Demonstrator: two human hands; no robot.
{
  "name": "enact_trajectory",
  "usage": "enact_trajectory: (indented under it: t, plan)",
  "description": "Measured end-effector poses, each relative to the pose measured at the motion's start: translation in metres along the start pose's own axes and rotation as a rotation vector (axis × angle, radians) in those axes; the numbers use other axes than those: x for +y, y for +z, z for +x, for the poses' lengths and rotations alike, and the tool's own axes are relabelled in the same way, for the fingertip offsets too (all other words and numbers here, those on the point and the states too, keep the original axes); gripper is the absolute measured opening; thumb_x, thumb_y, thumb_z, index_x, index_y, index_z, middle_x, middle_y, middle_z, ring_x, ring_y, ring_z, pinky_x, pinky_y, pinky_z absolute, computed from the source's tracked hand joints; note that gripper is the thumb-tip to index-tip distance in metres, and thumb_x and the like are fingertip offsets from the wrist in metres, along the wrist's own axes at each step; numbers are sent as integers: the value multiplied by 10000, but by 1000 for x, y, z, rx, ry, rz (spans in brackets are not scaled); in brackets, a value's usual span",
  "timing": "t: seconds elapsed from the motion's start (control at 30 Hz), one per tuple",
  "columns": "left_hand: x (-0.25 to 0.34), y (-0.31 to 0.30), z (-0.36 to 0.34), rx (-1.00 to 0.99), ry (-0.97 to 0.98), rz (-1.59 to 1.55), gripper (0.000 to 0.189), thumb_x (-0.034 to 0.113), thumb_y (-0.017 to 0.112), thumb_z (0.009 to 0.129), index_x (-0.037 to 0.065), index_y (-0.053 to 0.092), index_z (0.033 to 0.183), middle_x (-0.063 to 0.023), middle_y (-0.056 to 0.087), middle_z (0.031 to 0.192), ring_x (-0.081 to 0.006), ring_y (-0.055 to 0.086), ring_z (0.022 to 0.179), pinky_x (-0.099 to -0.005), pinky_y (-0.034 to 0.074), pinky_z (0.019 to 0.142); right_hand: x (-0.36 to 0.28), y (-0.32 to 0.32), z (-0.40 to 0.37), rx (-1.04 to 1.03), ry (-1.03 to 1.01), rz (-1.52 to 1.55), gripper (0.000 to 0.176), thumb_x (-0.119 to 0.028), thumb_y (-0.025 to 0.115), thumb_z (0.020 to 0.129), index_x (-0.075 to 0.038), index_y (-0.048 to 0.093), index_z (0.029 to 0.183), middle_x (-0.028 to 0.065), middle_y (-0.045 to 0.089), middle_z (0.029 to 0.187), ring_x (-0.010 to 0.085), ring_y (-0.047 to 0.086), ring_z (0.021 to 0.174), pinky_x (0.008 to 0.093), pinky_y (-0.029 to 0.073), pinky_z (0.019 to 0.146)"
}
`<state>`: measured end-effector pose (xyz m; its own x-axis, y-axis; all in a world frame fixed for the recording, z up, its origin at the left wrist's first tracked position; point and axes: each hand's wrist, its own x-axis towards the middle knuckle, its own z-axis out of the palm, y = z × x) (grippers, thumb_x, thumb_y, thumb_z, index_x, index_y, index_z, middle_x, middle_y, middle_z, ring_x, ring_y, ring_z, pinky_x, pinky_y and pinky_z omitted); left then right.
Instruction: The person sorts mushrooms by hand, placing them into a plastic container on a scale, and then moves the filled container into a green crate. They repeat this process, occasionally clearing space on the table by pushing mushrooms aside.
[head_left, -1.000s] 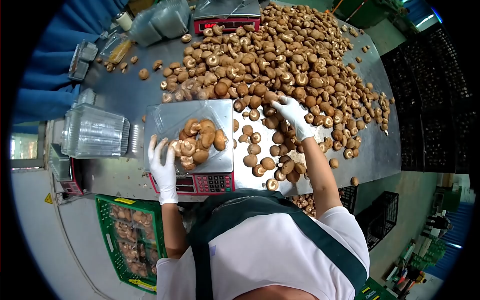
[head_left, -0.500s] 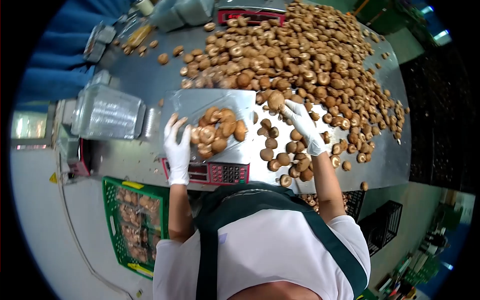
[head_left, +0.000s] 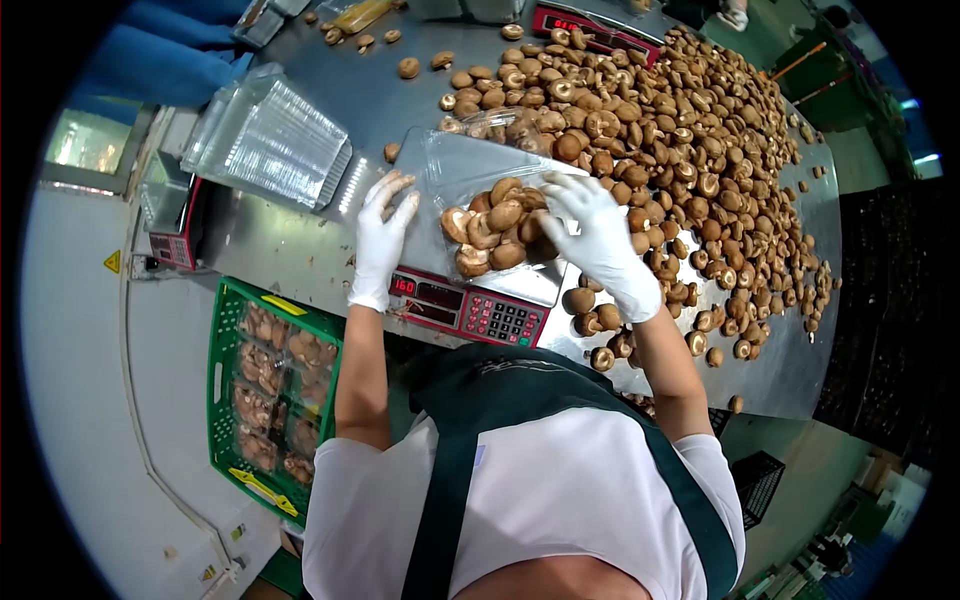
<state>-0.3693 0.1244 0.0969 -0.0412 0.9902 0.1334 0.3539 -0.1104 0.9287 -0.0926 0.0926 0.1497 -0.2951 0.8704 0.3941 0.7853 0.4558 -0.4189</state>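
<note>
My left hand [head_left: 382, 240], in a white glove, is beside the left edge of the scale's plate, fingers apart and empty. My right hand [head_left: 598, 240], also gloved, is over the right side of a clear plastic tray [head_left: 437, 187] on the scale [head_left: 470, 308]. A brown mushroom [head_left: 548, 243] shows blurred at its fingertips, partly hidden by the thumb. Several shiitake mushrooms [head_left: 490, 225] sit in the tray. The scale's red display reads 160.
A large heap of mushrooms [head_left: 660, 130] covers the table's right and back. Stacked clear trays [head_left: 275, 135] stand at left. A green crate [head_left: 222, 390] of packed mushrooms is below left. Other scales stand at the back [head_left: 590, 30] and far left [head_left: 172, 225].
My right hand has moved left from the loose mushrooms to the tray, carrying a mushroom. My left hand stays beside the scale. The whole view has turned and shifted.
</note>
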Motion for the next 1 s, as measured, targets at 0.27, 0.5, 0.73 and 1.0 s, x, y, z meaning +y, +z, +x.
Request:
enact_trajectory:
  t: [0.27,0.5,0.73,1.0]
  plan:
    - [9,-5,48,11,-396,-246,335,228,599,854,57,592,1141,-50,570,1126,-148,522,1055,-284,403,902,30,-28,-49,130,461,230,218,-121,626,808,-50,649,1013,103,641,1035,216,603,977,286,459,861]
    - [8,19,84,-121,-416,-322,472,300,586,861,56,486,1252,-74,522,1210,-205,507,1079,-325,382,931,37,-32,-65,81,623,378,220,-137,620,845,-30,650,1036,114,648,1008,197,600,954,290,447,859]
    - [62,6,52,24,-111,-632,484,316,439,937,-34,406,1270,-203,519,1190,-271,529,1091,-353,410,919,33,-26,-61,87,599,459,216,-158,614,858,-25,641,1026,96,660,964,150,618,855,268,472,780]
    - [36,15,-77,-147,-94,192,566,198,704,759,9,467,1237,-90,597,957,-157,588,834,-274,472,748,25,-10,-58,-171,710,659,400,-283,626,849,-10,558,1133,86,663,841,113,611,761,247,481,680]
